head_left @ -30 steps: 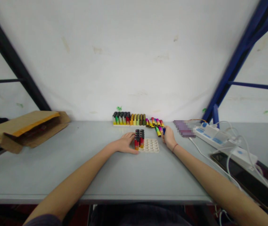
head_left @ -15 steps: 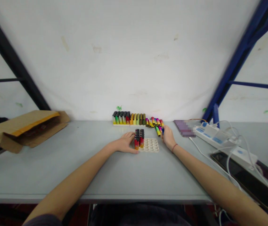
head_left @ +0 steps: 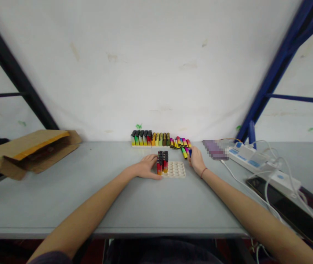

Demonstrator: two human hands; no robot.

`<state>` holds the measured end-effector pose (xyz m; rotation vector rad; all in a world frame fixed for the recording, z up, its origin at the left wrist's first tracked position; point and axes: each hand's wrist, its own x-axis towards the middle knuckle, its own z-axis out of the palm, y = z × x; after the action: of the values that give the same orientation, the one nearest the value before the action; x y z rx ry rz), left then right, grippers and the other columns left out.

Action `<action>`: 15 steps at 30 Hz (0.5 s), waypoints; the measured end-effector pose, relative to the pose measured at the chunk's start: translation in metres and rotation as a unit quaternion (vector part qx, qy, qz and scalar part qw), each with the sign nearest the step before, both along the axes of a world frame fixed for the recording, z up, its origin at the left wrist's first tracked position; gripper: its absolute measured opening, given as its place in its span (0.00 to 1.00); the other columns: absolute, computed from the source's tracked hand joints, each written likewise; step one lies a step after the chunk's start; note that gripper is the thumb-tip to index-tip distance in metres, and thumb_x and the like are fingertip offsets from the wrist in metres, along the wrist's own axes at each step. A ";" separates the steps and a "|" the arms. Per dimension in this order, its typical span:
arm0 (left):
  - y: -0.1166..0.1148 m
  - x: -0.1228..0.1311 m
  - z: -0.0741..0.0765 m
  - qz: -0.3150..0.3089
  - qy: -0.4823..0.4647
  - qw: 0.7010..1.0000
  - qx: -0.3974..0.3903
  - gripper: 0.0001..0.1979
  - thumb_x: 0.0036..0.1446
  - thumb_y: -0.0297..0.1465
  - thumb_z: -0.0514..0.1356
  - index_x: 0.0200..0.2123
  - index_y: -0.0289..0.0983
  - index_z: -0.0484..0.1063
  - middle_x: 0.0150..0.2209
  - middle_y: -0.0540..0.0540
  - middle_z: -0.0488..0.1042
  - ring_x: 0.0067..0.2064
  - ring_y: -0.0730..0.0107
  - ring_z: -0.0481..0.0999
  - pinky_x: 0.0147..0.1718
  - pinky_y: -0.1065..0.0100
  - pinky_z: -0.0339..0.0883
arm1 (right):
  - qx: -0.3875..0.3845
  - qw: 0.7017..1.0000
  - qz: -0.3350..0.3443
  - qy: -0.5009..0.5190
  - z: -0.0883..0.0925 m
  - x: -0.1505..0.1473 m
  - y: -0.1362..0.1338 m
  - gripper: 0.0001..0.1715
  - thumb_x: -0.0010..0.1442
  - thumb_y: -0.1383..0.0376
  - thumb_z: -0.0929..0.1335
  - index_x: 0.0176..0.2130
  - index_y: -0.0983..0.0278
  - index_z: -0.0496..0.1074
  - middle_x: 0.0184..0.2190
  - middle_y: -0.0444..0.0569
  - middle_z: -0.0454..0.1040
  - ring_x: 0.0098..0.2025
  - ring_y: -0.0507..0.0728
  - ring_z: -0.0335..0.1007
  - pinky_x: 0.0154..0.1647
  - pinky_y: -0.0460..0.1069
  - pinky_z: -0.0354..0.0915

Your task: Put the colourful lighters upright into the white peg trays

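Observation:
My left hand [head_left: 146,167] grips the left end of a white tray [head_left: 177,169] with round holes, fingers behind and thumb along the front edge. Red-and-yellow lighters [head_left: 160,168] with black tops stand upright in the tray's left columns; its right part shows bare holes. To the right of the tray, my right hand [head_left: 196,161] is closed around a small blue cylinder [head_left: 190,151], most of it hidden by the fingers. Just left of those fingertips lies a yellow-and-purple cylinder [head_left: 184,152]. Behind it, several multicoloured cylinders [head_left: 182,141] lie in a loose pile.
Near the wall stands a block of black-topped lighters [head_left: 141,138], beside rows of yellow and dark green cylinders [head_left: 161,139]. An open cardboard mailer [head_left: 35,148] lies left. On the right are a purple pixelated item [head_left: 215,149], a power strip [head_left: 266,172], cables and a phone [head_left: 285,207].

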<state>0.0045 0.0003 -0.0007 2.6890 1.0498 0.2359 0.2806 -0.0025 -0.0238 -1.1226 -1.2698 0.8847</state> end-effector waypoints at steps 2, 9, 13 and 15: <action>-0.001 0.000 0.001 0.000 0.002 1.000 0.000 0.47 0.45 0.56 0.63 0.61 0.35 0.56 0.63 0.35 0.56 0.64 0.42 0.54 0.63 0.52 0.47 | -0.008 0.999 -0.052 0.006 0.003 -0.004 -0.002 0.25 0.61 0.43 0.57 0.23 0.57 0.57 0.12 0.40 0.53 0.16 0.54 0.50 0.18 0.50 0.50; -0.001 0.000 0.002 -0.002 0.000 1.000 -0.005 0.47 0.44 0.56 0.63 0.60 0.34 0.56 0.63 0.34 0.56 0.64 0.41 0.54 0.63 0.51 0.47 | -0.044 0.994 -0.099 -0.031 0.014 -0.011 -0.011 0.30 0.62 0.41 0.54 0.20 0.58 0.56 0.11 0.42 0.55 0.16 0.53 0.52 0.18 0.50 0.50; -0.001 0.001 0.002 -0.001 -0.004 1.000 -0.006 0.47 0.44 0.56 0.63 0.60 0.34 0.57 0.63 0.33 0.56 0.64 0.41 0.54 0.63 0.51 0.47 | -0.001 0.995 -0.095 -0.040 0.013 -0.008 -0.011 0.21 0.63 0.52 0.58 0.23 0.58 0.58 0.14 0.41 0.58 0.18 0.53 0.53 0.19 0.49 0.50; -0.001 0.001 0.003 -0.001 -0.002 1.000 -0.007 0.47 0.44 0.56 0.64 0.60 0.34 0.57 0.63 0.33 0.56 0.64 0.41 0.54 0.63 0.51 0.47 | 0.015 0.993 -0.102 -0.050 0.011 -0.006 -0.009 0.18 0.63 0.55 0.58 0.23 0.58 0.57 0.15 0.41 0.58 0.19 0.53 0.52 0.19 0.49 0.50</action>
<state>0.0054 -0.0009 0.0020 2.6752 1.0443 0.2327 0.2743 -0.0120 -0.0124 -1.2607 -1.2207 0.6614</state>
